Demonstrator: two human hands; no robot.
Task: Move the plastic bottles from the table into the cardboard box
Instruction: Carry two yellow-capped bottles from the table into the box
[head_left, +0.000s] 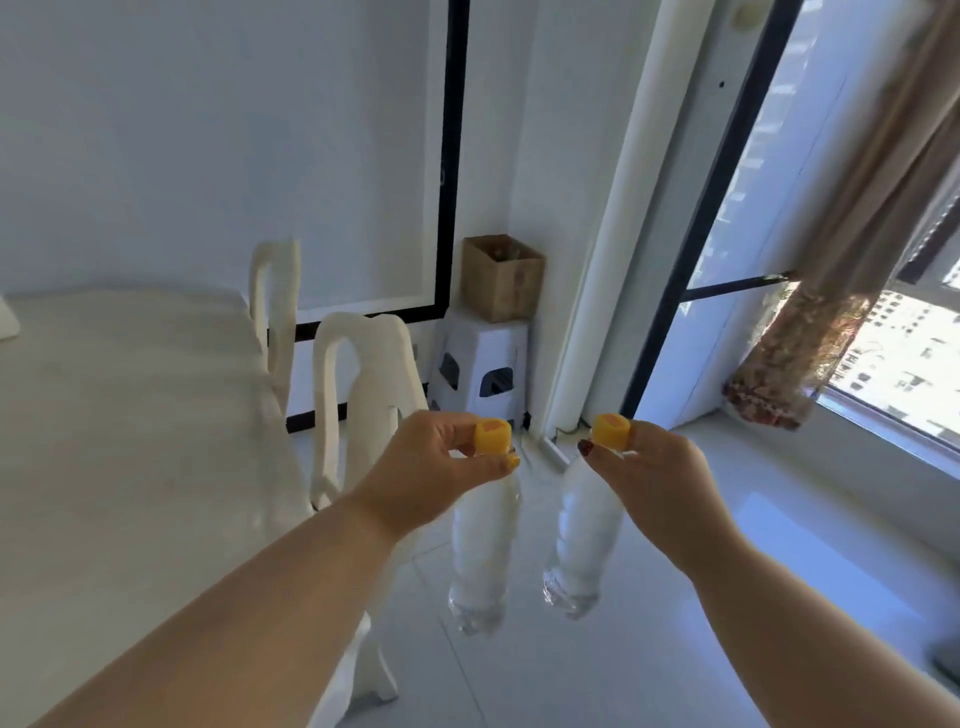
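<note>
While both bottles are carried clear of table (130, 415), each is pinched by yellow cap only: left hand (431, 462) on left bottle (483, 551), right hand (649, 478) on right bottle (582, 540); cardboard box (501, 278) stands well apart on stool (480, 364); slip judged likely from swing under fingertip hold; chair (374, 374) could be struck

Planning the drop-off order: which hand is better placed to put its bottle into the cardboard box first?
Left, narrowly. The left hand and its bottle sit more in line with the cardboard box on the stool; the right hand holds its bottle further toward the window.
</note>
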